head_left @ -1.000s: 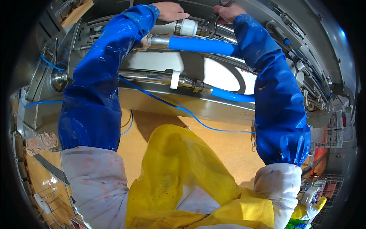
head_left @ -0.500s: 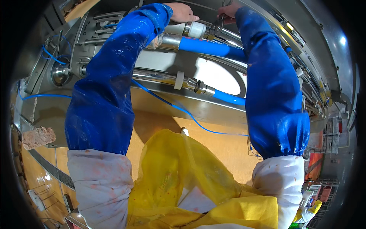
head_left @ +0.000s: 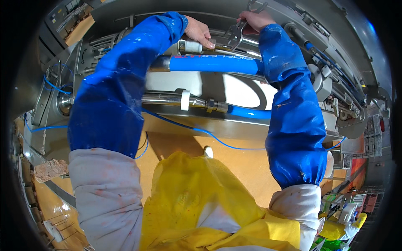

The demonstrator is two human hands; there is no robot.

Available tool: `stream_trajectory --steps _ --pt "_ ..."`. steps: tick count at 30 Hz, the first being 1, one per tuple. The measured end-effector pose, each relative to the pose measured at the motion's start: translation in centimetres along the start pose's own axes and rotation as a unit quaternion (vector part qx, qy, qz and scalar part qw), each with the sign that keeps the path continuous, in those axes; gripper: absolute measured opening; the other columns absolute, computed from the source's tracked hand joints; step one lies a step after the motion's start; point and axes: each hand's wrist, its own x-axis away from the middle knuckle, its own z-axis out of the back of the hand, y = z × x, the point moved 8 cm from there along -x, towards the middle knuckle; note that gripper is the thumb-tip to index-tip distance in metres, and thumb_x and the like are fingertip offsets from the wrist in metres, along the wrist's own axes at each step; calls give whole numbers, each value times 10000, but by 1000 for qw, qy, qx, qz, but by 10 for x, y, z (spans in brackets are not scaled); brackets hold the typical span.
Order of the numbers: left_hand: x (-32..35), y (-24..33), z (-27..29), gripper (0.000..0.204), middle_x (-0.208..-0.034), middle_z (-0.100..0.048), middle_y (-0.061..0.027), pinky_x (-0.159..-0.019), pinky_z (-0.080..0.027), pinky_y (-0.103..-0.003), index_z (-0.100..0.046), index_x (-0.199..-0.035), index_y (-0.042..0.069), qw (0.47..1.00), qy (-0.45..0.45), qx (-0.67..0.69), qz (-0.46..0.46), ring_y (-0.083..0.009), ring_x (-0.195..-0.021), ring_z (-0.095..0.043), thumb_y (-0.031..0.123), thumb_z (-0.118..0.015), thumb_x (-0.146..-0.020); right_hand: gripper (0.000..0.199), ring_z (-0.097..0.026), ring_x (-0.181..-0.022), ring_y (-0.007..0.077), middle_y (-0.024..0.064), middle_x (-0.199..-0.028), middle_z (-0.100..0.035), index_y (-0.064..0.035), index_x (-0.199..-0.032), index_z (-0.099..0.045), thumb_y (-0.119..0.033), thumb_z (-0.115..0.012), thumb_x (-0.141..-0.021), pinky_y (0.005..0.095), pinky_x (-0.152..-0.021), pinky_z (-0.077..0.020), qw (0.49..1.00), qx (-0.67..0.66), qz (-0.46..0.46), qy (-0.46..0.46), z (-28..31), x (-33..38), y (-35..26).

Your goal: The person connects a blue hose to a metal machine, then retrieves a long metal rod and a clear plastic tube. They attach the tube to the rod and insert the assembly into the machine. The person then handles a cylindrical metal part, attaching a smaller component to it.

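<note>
My right hand (head_left: 256,21) is closed around a dark metal double-ended wrench (head_left: 235,36). One jaw sits over the thin metal pipe at the top of the machine, while the other end sticks up past my fingers; whether the jaw touches the pipe I cannot tell. To its left, my left hand (head_left: 199,32) curls over the same pipe line, fingertips on a metal fitting (head_left: 208,47) just right of a white collar (head_left: 192,46). My palm hides part of the fitting. Below both hands runs a thick blue hose (head_left: 213,64) with a metal end.
A lower steel pipe (head_left: 163,98) with a white ring (head_left: 185,100) joins another blue hose (head_left: 249,113). A thin blue air tube (head_left: 201,130) loops across the machine's front. Steel housing (head_left: 360,46) curves round the right. A pinkish-brown block (head_left: 51,170) lies at left. Someone in yellow (head_left: 335,229) is far right.
My view has shifted. My left hand has come down onto the fitting. The wrench in my right hand now sits farther right of the white collar, with its jaw in plain view.
</note>
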Motion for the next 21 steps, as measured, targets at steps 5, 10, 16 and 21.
stream_trajectory --steps 5,10,16,21 --pt "29 17 0 658 -994 -740 -253 -883 -548 -462 -729 -1132 -48 979 152 -132 23 -394 -987 -710 579 -728 -932 312 -785 -824 270 144 -994 -788 17 -1069 -772 -256 -691 -943 368 -735 -662 1000 20 -7 -22 -25 15 -35" --pt "44 32 -2 666 -1121 -719 -302 -960 -558 -500 -692 -1208 -64 965 181 -192 -6 -455 -1089 -697 546 -726 -941 320 -788 -852 273 126 -1007 -798 -78 -1086 -813 -298 -609 -973 395 -728 -656 921 369 87 -94 -65 -36 -42" --pt "98 -11 36 662 -1222 -704 -298 -1046 -497 -511 -738 -1181 -49 933 313 -165 64 -450 -1193 -658 553 -492 -1056 192 -769 -891 285 138 -997 -793 -112 -976 -810 -252 -700 -903 397 -777 -621 788 538 239 -177 -89 -89 -16" --pt "121 -29 32 666 -1164 -706 -338 -1025 -502 -523 -758 -1094 -79 935 314 -109 124 -479 -1154 -666 515 -458 -1072 186 -762 -856 293 127 -974 -785 -79 -1008 -786 -203 -705 -896 401 -774 -626 783 519 285 -190 -115 -23 -55"
